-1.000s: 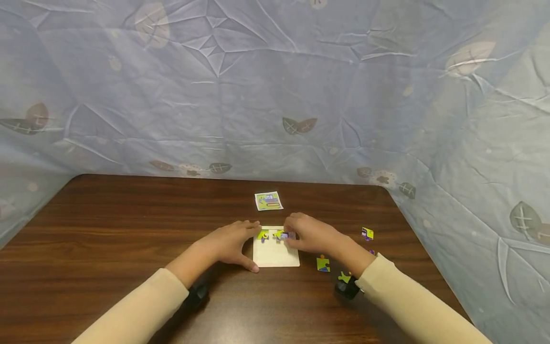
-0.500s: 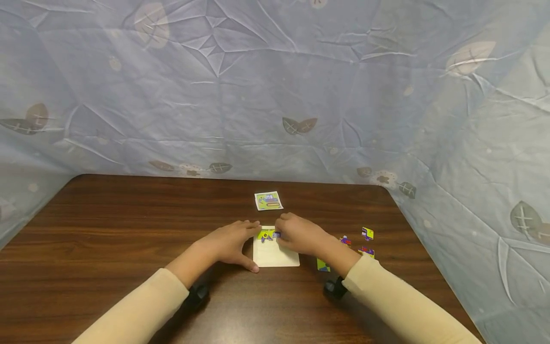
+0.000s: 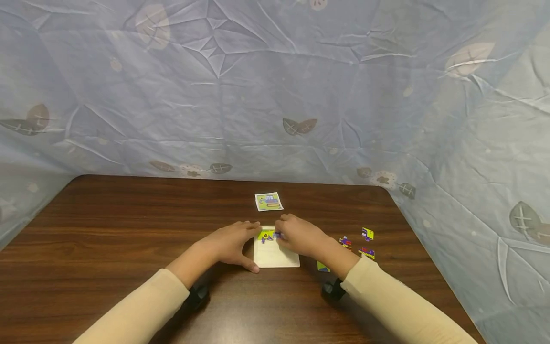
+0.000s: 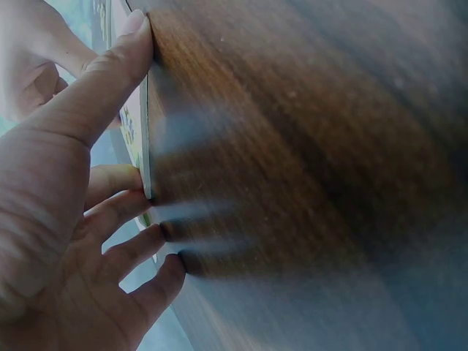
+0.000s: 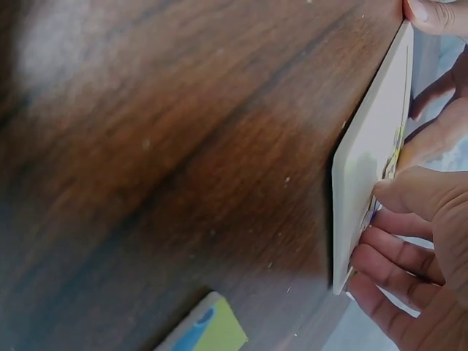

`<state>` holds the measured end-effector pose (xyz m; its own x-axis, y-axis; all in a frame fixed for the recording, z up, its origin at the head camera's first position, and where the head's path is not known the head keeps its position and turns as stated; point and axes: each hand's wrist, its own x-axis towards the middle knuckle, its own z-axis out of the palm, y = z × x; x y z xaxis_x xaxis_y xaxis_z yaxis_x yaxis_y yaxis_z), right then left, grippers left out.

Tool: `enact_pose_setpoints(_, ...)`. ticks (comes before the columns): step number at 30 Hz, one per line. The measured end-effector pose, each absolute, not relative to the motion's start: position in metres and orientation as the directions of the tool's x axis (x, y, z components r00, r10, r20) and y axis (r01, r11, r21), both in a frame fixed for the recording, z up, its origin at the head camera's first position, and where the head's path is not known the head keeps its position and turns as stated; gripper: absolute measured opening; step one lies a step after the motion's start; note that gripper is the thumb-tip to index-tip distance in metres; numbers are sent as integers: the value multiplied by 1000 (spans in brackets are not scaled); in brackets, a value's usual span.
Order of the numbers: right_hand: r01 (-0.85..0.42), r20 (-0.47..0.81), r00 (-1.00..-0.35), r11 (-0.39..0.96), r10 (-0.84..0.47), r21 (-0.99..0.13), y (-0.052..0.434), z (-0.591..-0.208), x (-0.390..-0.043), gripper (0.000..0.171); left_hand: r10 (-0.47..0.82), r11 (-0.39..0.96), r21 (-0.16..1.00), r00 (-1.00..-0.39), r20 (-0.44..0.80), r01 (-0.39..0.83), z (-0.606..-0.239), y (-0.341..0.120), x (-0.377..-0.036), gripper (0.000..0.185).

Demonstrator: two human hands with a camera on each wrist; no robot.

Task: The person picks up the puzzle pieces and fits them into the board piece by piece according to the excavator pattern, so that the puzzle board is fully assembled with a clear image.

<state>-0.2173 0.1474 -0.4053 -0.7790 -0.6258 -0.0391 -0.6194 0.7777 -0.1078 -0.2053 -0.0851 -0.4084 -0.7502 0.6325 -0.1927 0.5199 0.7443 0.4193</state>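
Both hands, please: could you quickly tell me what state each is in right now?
Left hand: open, thumb and fingers braced against the puzzle board.
Right hand: fingers press a puzzle piece on the board.

Leaf-print sheet [image 3: 275, 86] behind wooden table [image 3: 107, 229]

I see a dark wooden table [image 3: 129, 229] carrying a white puzzle board [image 3: 275, 258], a small picture card [image 3: 269, 201] and loose puzzle pieces [image 3: 367, 234].
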Motion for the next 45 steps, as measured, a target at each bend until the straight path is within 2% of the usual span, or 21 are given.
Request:
enact_pose_setpoints(29,-602,-36,-782,770,-622,-212,150,-406,-221,9,626,753,408,-752,-204,516,-408,-86,-204,107)
enact_pose_setpoints(38,-570,-32,-796,767,-604,-293,153,-404,-222,8,652,721,434,-740,-163,540,-408,-87,-204,108)
enact_pose_setpoints(45,-553,-55,-799,767,-599,-326,153,-404,-223,9,651,729,428,-735,-190,535,-411,-87,-204,105)
